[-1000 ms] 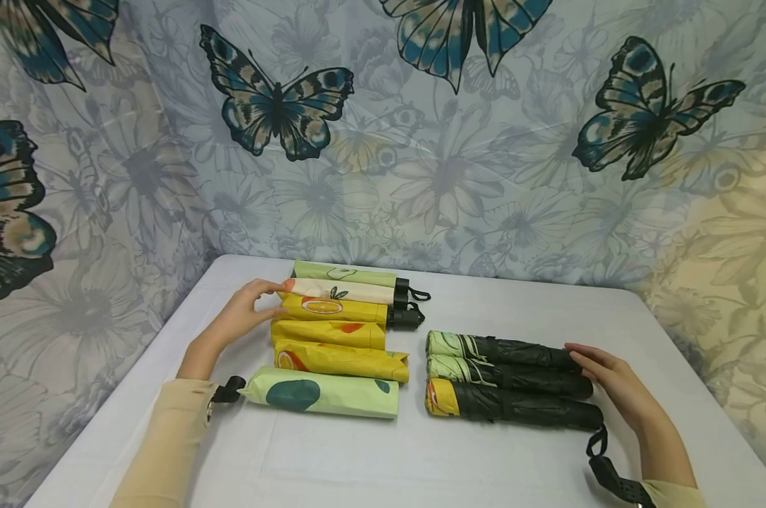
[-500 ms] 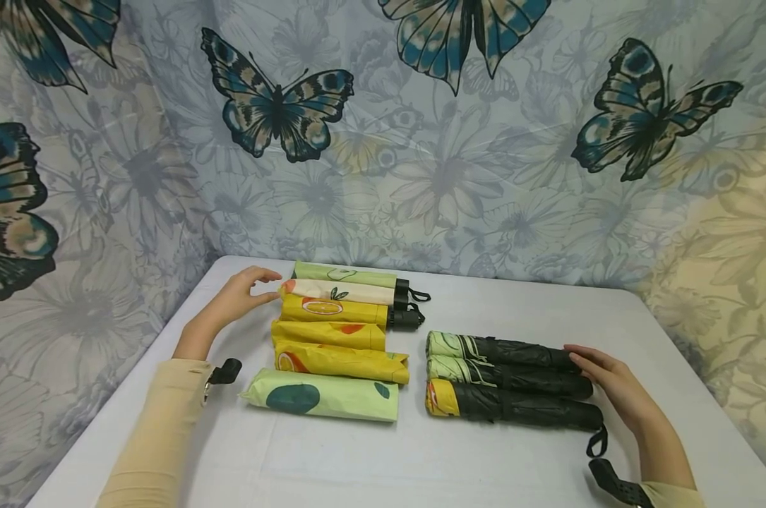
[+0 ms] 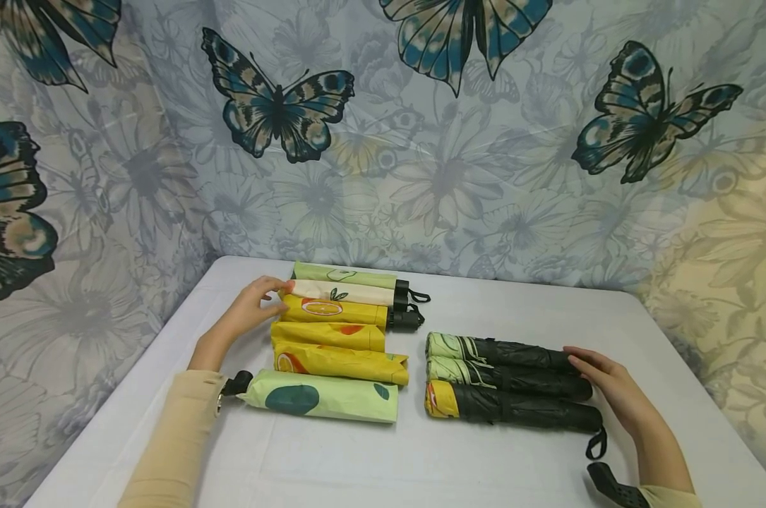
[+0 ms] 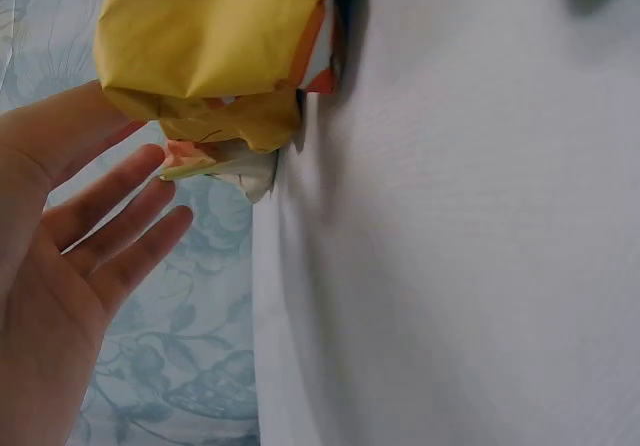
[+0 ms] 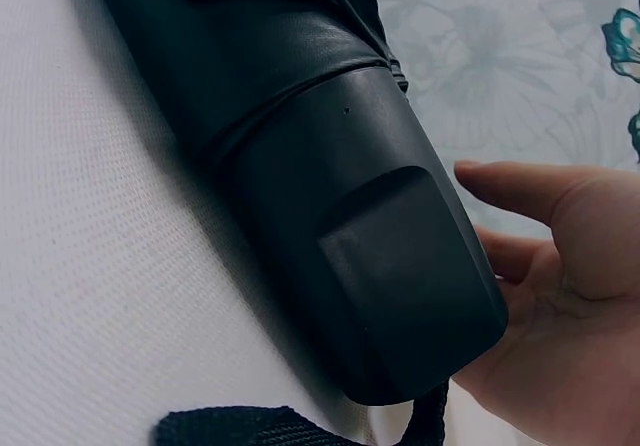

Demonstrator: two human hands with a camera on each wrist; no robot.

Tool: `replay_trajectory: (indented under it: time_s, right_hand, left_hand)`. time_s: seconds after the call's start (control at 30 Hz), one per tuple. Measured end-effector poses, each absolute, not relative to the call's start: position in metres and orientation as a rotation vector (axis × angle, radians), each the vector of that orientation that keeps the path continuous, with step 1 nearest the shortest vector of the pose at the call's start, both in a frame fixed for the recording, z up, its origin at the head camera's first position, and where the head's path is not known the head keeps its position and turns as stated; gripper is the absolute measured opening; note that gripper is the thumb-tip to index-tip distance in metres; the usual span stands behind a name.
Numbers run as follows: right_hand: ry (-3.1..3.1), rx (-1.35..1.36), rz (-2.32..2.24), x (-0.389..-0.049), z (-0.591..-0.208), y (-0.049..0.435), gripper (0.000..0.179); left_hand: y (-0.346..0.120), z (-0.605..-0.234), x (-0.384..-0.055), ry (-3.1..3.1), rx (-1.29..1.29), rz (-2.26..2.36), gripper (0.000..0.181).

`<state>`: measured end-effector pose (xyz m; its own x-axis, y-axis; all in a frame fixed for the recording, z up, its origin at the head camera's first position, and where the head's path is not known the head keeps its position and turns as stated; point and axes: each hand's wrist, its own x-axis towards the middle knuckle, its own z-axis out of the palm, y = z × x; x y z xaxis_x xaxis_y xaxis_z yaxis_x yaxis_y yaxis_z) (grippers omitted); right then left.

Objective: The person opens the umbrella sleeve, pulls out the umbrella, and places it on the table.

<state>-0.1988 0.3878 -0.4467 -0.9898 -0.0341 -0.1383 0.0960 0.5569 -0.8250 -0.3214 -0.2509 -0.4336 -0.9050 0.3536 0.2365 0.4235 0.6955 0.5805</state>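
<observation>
On the left of the table, several folded umbrellas and fabric sleeves lie in a row. My left hand is at their left ends, its fingers by the cream sleeve and its thumb by the yellow orange-print sleeve. In the left wrist view the fingers are spread and loosely bent. My right hand rests its fingertips at the handle end of the rearmost black umbrella. The middle black umbrella and the front one with a yellow end lie alongside.
Nearest on the left lies a light green sleeve, with yellow sleeves behind it. A wrist strap hangs off the front umbrella. Butterfly-print cloth stands behind the white table.
My left hand draws back slightly from the sleeves' ends, then returns to them. The light green sleeve shifts very slightly nearer. My right hand stays in place.
</observation>
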Motion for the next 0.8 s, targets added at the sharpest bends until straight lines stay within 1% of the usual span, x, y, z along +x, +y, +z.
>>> replay_trajectory:
  time_s: [0.3, 0.43, 0.67, 0.8]
  right_hand:
    - [2.677, 0.155, -1.443, -0.199, -0.448, 0.384, 0.068]
    - [2.732, 0.231, -1.531, -0.201, -0.448, 0.377, 0.068]
    - [2.912, 0.561, -1.615, -0.210, -0.434, 0.344, 0.057]
    - [2.918, 0.564, -1.761, -0.216, -0.424, 0.322, 0.052]
  left_hand:
    - [-0.248, -0.437, -0.318, -2.786, -0.652, -1.083, 0.037]
    - [-0.248, -0.438, -0.317, -2.789, -0.643, -1.035, 0.038]
    - [-0.247, -0.440, -0.317, -2.783, -0.641, -0.955, 0.037]
    - [-0.247, -0.440, -0.318, -2.788, -0.665, -0.999, 0.039]
